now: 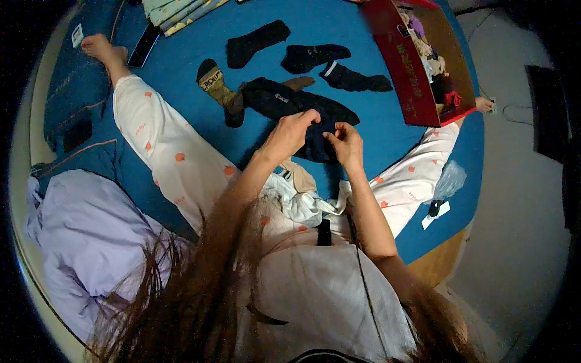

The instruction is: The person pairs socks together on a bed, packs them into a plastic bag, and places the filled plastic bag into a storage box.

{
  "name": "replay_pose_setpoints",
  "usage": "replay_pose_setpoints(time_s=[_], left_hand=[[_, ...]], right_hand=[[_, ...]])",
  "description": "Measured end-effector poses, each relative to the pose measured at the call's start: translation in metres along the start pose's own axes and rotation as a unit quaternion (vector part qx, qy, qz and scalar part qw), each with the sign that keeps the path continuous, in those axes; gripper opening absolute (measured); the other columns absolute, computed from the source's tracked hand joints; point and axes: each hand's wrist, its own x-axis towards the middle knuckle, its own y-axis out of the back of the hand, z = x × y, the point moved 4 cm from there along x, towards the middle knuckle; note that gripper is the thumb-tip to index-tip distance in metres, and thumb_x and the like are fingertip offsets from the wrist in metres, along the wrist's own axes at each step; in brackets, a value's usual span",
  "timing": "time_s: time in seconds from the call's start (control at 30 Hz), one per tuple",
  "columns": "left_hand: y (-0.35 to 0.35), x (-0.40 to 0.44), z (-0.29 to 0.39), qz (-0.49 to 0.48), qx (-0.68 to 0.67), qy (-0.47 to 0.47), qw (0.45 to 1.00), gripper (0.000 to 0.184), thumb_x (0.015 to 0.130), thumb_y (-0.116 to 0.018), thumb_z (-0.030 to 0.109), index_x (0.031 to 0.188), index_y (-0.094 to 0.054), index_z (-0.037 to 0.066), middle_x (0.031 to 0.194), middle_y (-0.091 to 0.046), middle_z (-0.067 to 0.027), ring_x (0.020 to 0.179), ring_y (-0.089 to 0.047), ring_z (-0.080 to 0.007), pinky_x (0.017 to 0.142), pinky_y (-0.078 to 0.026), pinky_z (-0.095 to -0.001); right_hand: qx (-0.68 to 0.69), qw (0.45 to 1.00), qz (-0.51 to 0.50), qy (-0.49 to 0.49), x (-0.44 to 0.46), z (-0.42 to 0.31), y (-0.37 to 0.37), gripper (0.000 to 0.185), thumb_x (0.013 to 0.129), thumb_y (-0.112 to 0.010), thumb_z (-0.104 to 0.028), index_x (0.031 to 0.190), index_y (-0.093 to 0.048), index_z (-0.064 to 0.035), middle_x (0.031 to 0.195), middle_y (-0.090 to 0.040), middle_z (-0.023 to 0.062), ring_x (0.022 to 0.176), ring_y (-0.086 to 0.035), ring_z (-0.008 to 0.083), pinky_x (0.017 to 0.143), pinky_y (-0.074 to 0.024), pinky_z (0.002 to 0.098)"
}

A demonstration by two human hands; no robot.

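My left hand (289,134) is closed, thumb and fingers pinching one side of a dark navy sock (317,140). On its other side my right hand (348,144) pinches the same sock, so it hangs between them above my lap. Just beyond it lie dark socks (266,100) in a loose pile, partly covered by the held one. An olive-and-black sock (215,88) with lettering rests to the left. Farther off are several black socks, among them a plain one (258,43), another (315,58), and one with a white band (360,78).
A red box (402,72) holding mixed garments stands at the right beside my leg. White and beige cloths (296,196) are in my lap. A phone (145,45), folded fabric (181,13), lilac bedding (91,224) and a clear plastic bag (451,179) lie on the blue sheet (187,60).
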Motion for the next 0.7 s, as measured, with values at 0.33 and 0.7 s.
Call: replay_pose_setpoints(time_s=[0.33,0.7], left_hand=[[-0.011,-0.014,0.000,-0.034,-0.260,0.202,0.944,0.027,0.073,-0.057,0.002,0.100,-0.052,0.001,0.084,-0.061,-0.0193,0.071,-0.061,-0.0286,0.061,-0.046,-0.0353],[-0.085,-0.061,0.018,-0.156,-0.477,0.250,0.828,0.059,0.082,-0.060,0.008,0.133,-0.031,0.009,0.105,-0.052,-0.0039,0.084,-0.055,-0.0114,0.062,-0.050,-0.0253]], right_hand=[[-0.022,0.993,0.057,0.100,-0.029,-0.025,0.046,0.021,0.076,-0.063,-0.011,0.089,-0.048,-0.0042,0.072,-0.050,0.0122,0.059,-0.047,0.0232,0.055,-0.0387,0.0344],[0.041,0.987,-0.044,0.150,-0.086,-0.022,0.048,0.033,0.071,-0.052,0.006,0.103,-0.049,0.0031,0.104,-0.052,0.0174,0.096,-0.054,0.0314,0.083,-0.0434,0.0352]])
